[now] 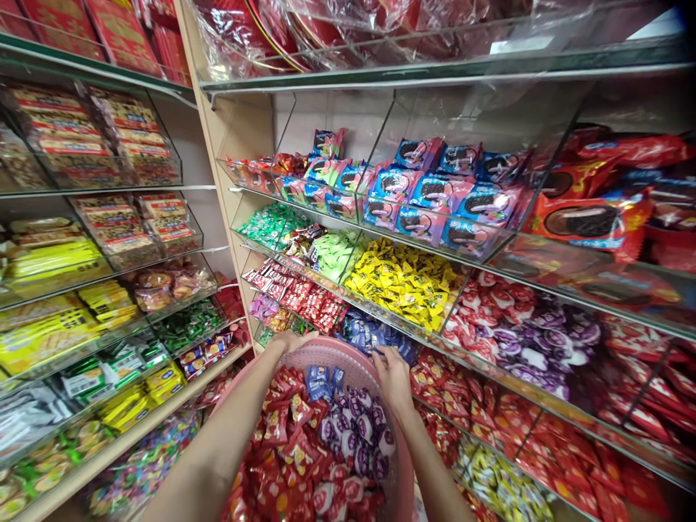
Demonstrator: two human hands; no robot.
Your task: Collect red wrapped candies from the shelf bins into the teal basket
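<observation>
Pink basket (337, 349) sits between the forearms (217, 442), full of red sweets (296, 442) and purple sweets (353, 428). Left hand (286, 341): at its far-left rim (finger state, I cannot tell). Right hand (392, 373), fingers bent, slightly spread: at its far-right rim, beside blue packets (370, 330).

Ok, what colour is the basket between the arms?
The basket is pink, clearest in the head view.

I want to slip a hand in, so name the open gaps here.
Open room: above the blue-and-pink packs, below the glass shelf; inside the pink basket, a bare strip of far wall behind the blue packets. Crowded: the rest of the basket, filled with red packets and purple candies, and the heaped yellow candies.
</observation>
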